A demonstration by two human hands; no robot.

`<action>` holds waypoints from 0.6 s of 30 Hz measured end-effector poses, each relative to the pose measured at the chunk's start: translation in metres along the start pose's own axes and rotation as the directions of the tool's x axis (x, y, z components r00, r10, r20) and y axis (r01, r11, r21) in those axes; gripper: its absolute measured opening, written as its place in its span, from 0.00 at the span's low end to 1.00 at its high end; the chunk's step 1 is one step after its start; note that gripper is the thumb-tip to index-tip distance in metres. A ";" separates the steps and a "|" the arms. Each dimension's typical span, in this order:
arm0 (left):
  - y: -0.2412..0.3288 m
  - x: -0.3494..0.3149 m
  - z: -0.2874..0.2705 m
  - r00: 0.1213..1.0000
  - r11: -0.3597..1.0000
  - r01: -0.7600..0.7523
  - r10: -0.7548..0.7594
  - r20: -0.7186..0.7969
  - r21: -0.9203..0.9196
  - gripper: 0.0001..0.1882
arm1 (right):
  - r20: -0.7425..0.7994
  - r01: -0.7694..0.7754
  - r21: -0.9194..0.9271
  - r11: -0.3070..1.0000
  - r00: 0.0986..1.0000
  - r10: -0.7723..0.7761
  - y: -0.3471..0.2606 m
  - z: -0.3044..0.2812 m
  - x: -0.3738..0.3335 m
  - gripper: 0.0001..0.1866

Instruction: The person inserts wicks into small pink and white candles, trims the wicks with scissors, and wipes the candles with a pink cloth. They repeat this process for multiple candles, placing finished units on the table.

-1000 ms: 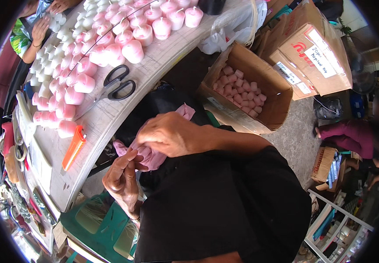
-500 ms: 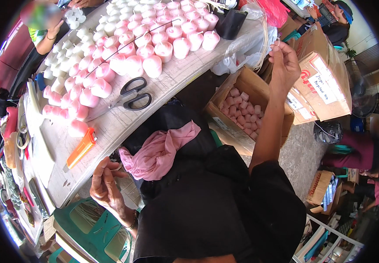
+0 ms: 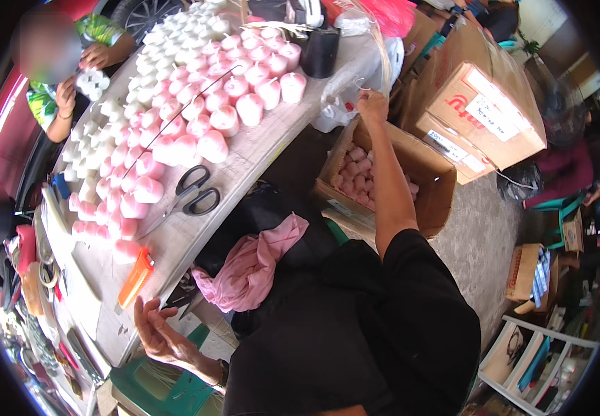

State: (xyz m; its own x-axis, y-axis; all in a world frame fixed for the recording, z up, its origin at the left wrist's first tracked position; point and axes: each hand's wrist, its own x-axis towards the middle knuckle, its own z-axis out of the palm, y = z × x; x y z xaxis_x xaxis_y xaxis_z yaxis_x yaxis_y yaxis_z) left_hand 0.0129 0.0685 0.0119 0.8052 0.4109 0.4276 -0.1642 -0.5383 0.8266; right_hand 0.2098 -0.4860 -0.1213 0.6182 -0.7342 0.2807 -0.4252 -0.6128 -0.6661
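Observation:
My right hand is raised beyond the open carton, its fingers closed in a pinch by the hanging pale strands at the table's edge. A thin whitish bit shows at the fingertips, too small to name. My left hand hovers beside the table's near edge, palm up, fingers apart and holding nothing. Closest to it on the table lies an orange-handled cutter. Black-handled scissors rest farther along. Many pink candles and white candles stand in rows, with a thin dark rod lying across them.
Below my right forearm, a carton holds pink candle pieces. Labelled cartons are stacked to the right. A pink cloth lies on my lap. Across the table a person holds white round pieces. A green chair stands lower left.
My right hand has moved left and slightly down in the picture, its fingers now more curled. My left hand has dropped lower. The view has shifted, and the person opposite shows more fully.

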 end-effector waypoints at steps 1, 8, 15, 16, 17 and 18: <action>-0.004 0.003 -0.001 0.999 0.999 -0.045 0.045 -0.023 0.001 0.17 | 0.005 0.041 -0.039 0.998 0.999 -0.040 0.003 -0.005 -0.006 0.12; -0.040 0.044 -0.002 0.941 0.933 -0.303 0.325 -0.093 0.197 0.18 | 0.080 -0.073 0.049 0.996 0.994 0.069 -0.001 -0.026 -0.021 0.25; -0.057 0.062 0.008 0.919 0.902 -0.371 0.391 -0.056 0.220 0.19 | 0.208 0.133 -0.065 0.989 0.971 -0.118 -0.011 -0.037 -0.038 0.14; -0.056 0.063 0.009 0.901 0.876 -0.408 0.432 -0.041 0.256 0.19 | 0.146 0.153 -0.007 0.988 0.978 -0.151 -0.013 -0.036 -0.043 0.11; -0.054 0.064 0.009 0.878 0.843 -0.449 0.477 -0.028 0.296 0.19 | 0.098 0.159 0.026 0.987 0.982 -0.160 -0.016 -0.036 -0.046 0.11; -0.051 0.066 0.009 0.850 0.801 -0.493 0.527 -0.012 0.339 0.20 | 0.050 0.165 0.057 0.985 0.985 -0.168 -0.019 -0.036 -0.050 0.10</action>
State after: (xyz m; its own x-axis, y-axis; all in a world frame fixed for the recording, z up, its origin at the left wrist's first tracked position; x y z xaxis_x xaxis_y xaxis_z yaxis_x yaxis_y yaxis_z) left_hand 0.0799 0.1164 -0.0053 0.5910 0.0737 0.8033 -0.3349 -0.8835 0.3274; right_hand 0.1636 -0.4480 -0.0976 0.7133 -0.6053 0.3532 -0.2788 -0.7076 -0.6493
